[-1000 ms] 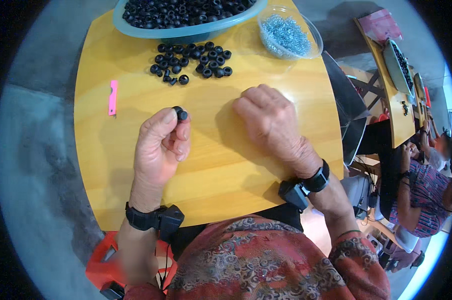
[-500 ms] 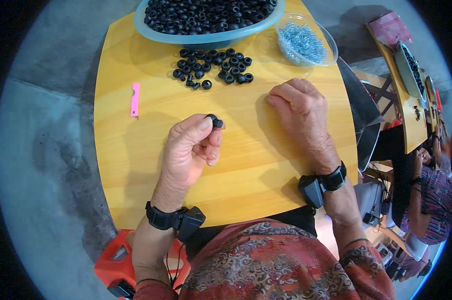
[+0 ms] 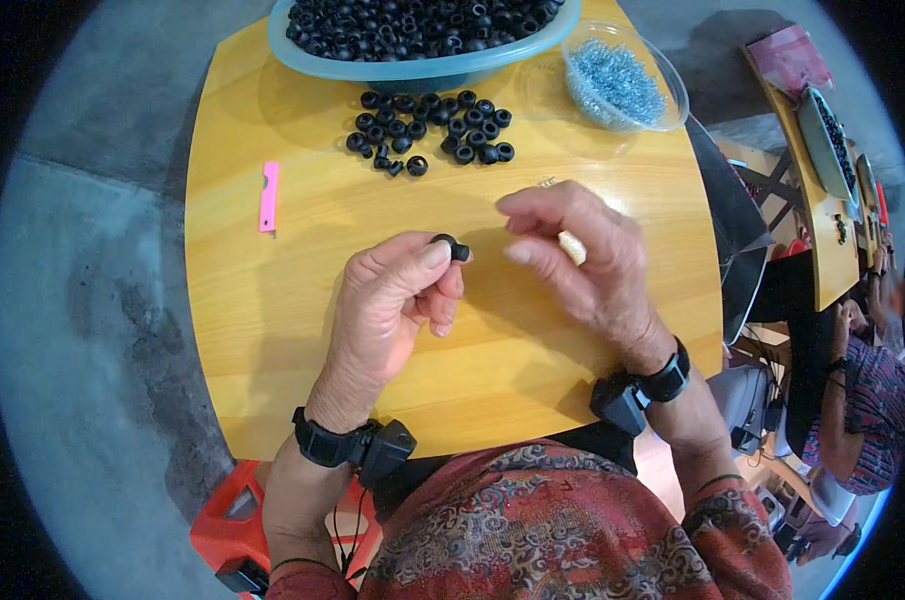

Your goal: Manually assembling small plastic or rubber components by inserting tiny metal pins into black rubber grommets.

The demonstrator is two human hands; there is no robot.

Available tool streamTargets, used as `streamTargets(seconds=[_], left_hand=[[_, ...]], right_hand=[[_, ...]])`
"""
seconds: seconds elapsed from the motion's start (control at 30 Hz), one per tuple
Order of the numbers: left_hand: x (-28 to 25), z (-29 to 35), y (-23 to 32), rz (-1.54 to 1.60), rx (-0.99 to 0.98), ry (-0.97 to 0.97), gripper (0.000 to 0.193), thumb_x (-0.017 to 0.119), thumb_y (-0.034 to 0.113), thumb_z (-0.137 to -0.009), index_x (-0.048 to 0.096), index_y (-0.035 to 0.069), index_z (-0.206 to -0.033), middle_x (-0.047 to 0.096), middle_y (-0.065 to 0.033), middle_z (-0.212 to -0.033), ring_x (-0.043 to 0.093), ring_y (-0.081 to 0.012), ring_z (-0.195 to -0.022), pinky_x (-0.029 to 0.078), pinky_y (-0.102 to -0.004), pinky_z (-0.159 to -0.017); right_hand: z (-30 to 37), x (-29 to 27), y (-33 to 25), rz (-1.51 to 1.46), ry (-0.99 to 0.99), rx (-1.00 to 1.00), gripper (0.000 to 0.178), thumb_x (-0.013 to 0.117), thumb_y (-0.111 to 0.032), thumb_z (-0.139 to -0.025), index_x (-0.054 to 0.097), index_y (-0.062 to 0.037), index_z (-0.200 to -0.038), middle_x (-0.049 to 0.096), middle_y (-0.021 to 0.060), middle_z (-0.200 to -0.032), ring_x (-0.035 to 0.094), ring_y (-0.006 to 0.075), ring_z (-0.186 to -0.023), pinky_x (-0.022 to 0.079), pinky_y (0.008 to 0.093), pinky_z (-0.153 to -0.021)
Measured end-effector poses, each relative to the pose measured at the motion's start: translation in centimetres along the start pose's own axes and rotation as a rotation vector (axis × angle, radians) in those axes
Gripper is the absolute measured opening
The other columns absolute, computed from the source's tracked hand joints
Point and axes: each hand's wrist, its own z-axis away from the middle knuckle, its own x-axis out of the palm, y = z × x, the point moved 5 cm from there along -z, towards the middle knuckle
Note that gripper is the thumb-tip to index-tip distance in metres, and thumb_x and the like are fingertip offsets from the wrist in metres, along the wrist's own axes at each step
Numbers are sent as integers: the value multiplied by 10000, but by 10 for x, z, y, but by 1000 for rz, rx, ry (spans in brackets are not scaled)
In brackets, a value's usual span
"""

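Note:
My left hand [image 3: 388, 305] pinches a small black plastic part [image 3: 451, 248] between thumb and fingers, its narrow stub pointing right. To the right of it, my right hand [image 3: 593, 265] hovers with thumb and forefinger apart and nothing visible between them. A pale wrap or cover [image 3: 573, 247] shows at one of its fingers. Just beyond that hand a small metal spring [image 3: 548, 183] lies on the yellow table [image 3: 323, 350]. Farther off, several loose black round parts [image 3: 416, 128] with holes are grouped together.
A blue basin [image 3: 423, 70] heaped with black parts stands at the far edge. Beside it is a clear bowl [image 3: 681, 100] of thin metal springs. A pink strip-like tool [image 3: 269, 197] lies at left. Another person [image 3: 858, 400] sits at a second table on the right.
My right hand has come left toward the left hand, and its thumb and forefinger have parted. The left hand has shifted slightly right, still holding the black part.

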Motion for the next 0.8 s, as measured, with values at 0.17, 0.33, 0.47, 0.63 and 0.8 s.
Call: streamTargets(seconds=[0.17, 0.33, 0.47, 0.63, 0.8], left_hand=[[6, 1, -4, -31, 30, -8, 200, 602, 177, -879, 637, -12, -935, 612, -59, -703, 550, -109, -543, 447, -233, -479], [11, 3, -2, -116, 42, 3, 217, 590, 177, -892, 633, -25, -959, 619, -73, -714, 566, -120, -555, 467, -238, -492], [11, 3, -1, -128, 37, -11, 219, 585, 178, -896, 637, -28, -951, 626, -80, -724, 580, -123, -561, 487, -242, -504], [10, 3, -2, -148, 43, -9, 218, 580, 174, -899, 641, -31, -941, 630, -85, -723, 584, -123, -555, 494, -242, -499], [13, 3, 0, -313, 97, 68, 238, 575, 191, -905, 639, -37, -927, 625, -81, -706, 583, -111, -547, 489, -224, -489]], right_hand=[[4, 15, -10, -94, -71, -141, 209, 705, -72, -730, 608, -12, -905, 591, 87, -742, 601, 230, -675, 488, 309, -581], [5, 14, -8, -70, -54, -181, 164, 686, -52, -740, 606, -21, -880, 585, 88, -728, 598, 248, -667, 484, 318, -573], [5, 12, -7, -82, -78, -144, 151, 681, -63, -751, 609, -27, -878, 589, 91, -726, 600, 249, -665, 484, 322, -573], [6, 13, -6, -107, -100, -102, 149, 686, -84, -754, 613, -34, -874, 601, 88, -732, 610, 251, -674, 489, 319, -581], [7, 15, -1, -88, -72, -111, 153, 701, -82, -735, 613, -36, -851, 603, 91, -727, 614, 253, -652, 493, 319, -569]])
